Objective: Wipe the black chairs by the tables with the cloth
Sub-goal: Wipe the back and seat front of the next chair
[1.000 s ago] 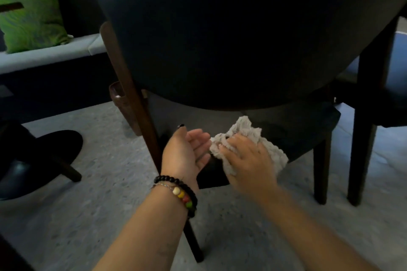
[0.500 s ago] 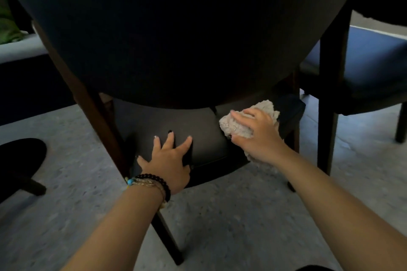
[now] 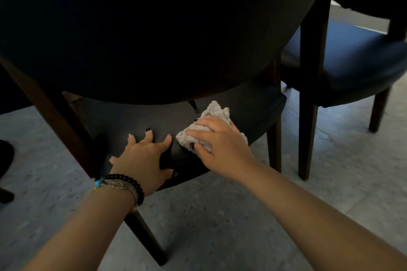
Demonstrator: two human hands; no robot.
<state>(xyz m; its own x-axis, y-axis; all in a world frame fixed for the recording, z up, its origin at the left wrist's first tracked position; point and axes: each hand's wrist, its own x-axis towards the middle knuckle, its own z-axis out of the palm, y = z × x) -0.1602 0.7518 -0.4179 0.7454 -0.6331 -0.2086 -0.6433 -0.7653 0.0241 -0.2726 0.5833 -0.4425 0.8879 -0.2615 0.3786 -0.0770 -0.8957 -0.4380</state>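
Pale speckled floor spreads beneath a black chair seen from behind, its broad curved backrest filling the upper view and its dark seat showing in the gap below. The left hand lies flat on the rear of the seat, fingers straight and spread, thumb at the seat's near edge; beaded bracelets circle its wrist. Just to the right of it, nearly touching its index fingertip, the right hand presses a crumpled beige cloth onto the seat, fingers curled over the bundle and thumb tucked against its near corner.

Compared with half a second earlier, the cloth and the right hand have travelled leftward along the seat toward the left hand, which has kept its place on the rear of the seat with fingers splayed wider. A second earlier still, the left hand was turned palm-up beside the cloth rather than laid on the seat.

The cloth's long axis runs from its near-left corner, by the thumb, away to the far right, where a ragged end pokes out beyond the fingertips toward the backrest's lower edge.

Right of the right hand, a second black chair stands on dark wooden legs, well apart from the cloth.
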